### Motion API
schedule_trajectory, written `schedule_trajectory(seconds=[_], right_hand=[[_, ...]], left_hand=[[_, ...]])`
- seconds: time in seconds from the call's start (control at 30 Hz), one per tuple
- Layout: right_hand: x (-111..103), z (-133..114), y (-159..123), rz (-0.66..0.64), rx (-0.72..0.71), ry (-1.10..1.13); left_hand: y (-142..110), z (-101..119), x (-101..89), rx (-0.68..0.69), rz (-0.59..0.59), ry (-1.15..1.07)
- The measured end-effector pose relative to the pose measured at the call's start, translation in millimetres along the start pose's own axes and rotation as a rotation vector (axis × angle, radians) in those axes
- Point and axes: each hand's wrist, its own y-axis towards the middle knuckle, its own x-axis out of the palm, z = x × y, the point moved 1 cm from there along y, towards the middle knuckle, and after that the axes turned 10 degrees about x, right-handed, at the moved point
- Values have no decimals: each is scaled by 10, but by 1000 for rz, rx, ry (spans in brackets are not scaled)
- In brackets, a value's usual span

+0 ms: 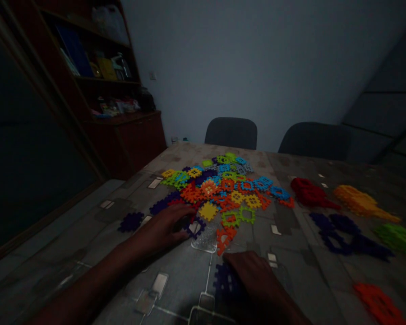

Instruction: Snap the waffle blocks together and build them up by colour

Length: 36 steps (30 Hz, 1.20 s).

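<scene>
Left hand (169,222) is placed at the near edge of a heap of toothed plastic pieces (228,185). Its fingers (185,210) are parted from the thumb by a moderate gap; an open-centred purple piece (195,228) is met at the tips (whether it is pinched or only touched can't be told). Right hand (253,272) is set lower and nearer, fingers bent over a dark purple window piece (225,280); the undersides are hidden, so grip and opening can't be told.

Between the hands, just beyond the right one, an orange triangular piece (225,238) is laid flat. A solid yellow square (208,211) is seen just past the left fingertips, with a light green frame (246,215) to its right. A solid purple piece (131,222) is left apart, on the far side of the left forearm.

On the right of the patterned surface (176,293), pieces are grouped by colour: red stack (309,193), yellow-orange stack (358,200), purple group (350,237), green stack (399,238), orange-red stack (379,302). Two dark chairs (230,132) are lined up behind the far edge. Lighting is dim.
</scene>
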Motion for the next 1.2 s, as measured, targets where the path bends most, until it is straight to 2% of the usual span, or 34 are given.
schedule_trajectory(seconds=[0.17, 0.37, 0.57, 0.7, 0.9, 0.97, 1.03, 1.2], right_hand=[[7, -7, 1, 83, -41, -5], [101, -24, -15, 145, -90, 32], [219, 10, 0, 205, -107, -54], [225, 102, 13, 221, -132, -80], [114, 301, -9, 290, -95, -75], [56, 331, -11, 285, -119, -63], [-7, 334, -3, 256, -151, -61], [-114, 284, 18, 261, -142, -64]], left_hand=[[45, 151, 12, 49, -15, 44], [28, 127, 83, 193, -60, 69], [30, 128, 80, 138, -64, 74], [15, 151, 136, 129, -43, 48], [26, 383, 217, 172, -71, -33], [21, 398, 137, 195, -59, -45], [2, 322, -15, 197, -14, -42], [-70, -142, -426, -17, 100, 75]])
